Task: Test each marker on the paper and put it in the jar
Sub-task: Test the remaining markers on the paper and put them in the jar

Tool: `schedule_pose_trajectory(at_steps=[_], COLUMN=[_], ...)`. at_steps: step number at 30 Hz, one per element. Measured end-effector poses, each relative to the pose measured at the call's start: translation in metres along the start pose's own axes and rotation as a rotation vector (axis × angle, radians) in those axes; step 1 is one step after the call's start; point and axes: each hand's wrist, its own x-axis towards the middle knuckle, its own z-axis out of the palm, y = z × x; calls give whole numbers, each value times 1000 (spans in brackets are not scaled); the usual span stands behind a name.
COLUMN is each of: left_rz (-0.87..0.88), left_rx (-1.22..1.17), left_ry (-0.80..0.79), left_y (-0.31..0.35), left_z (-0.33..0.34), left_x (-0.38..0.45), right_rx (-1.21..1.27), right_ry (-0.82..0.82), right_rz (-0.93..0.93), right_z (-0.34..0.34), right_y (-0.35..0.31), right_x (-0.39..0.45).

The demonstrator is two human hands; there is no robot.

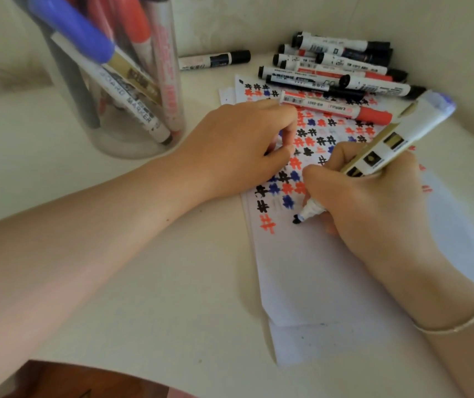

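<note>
Clear jar upright, holds several capped markers.

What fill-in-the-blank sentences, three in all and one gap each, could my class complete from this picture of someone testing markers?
1. The right hand holds a marker with its tip on the ____.
2. The tested markers stand in a clear ____ at the upper left.
3. The left hand rests on the paper, its fingertips by a marker with a ____ cap.

Missing words: paper; jar; red
</note>
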Motion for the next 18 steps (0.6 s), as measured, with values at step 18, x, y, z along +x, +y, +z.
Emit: schedule_pose_trajectory(at_steps=[18], left_rz=[-21], left_rx=[-6], left_ry=[-11], left_y=[0], left_z=[-1], left_x=[0], right_rx=[18], right_ry=[57], right_rz=[-4], right_z=[-1], right_y=[1], right_x=[1])
